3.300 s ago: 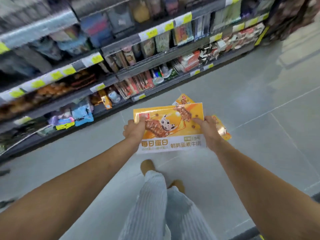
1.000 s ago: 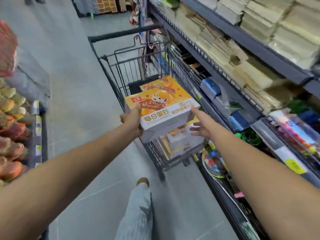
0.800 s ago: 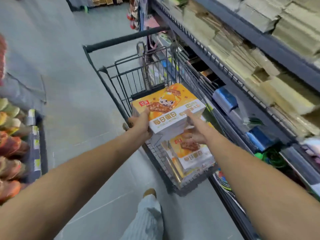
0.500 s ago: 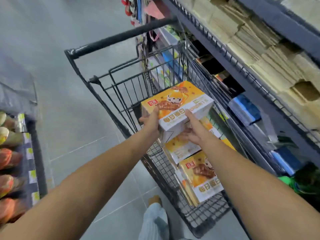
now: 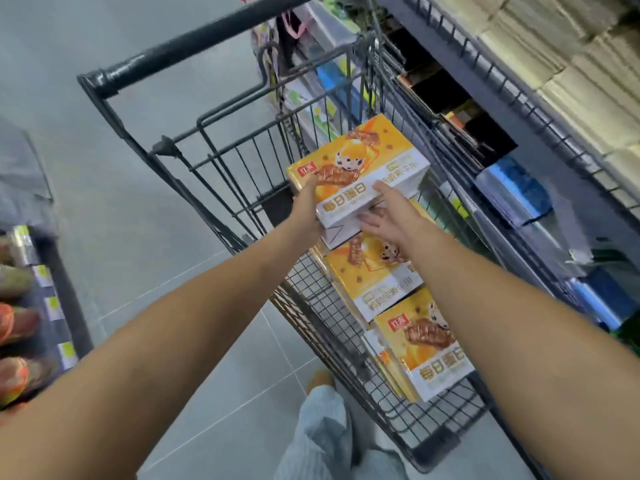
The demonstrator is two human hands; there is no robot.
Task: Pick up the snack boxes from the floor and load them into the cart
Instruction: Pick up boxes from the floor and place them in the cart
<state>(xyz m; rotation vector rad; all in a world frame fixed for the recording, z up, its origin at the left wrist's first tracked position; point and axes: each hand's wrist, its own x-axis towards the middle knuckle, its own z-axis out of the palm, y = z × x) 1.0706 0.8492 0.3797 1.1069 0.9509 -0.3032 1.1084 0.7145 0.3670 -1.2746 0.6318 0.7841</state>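
Two-handed hold on orange-and-white cardboard snack box (image 5: 363, 164): left grip (image 5: 306, 206) clasping near corner, right grip (image 5: 389, 216) pinching long side; long axis across black wire cart (image 5: 242, 161), free slot likely straight below.

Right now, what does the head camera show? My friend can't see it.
A left hand and right hand hold an orange snack box over a black wire cart. More matching boxes lie inside it, beside store shelves.
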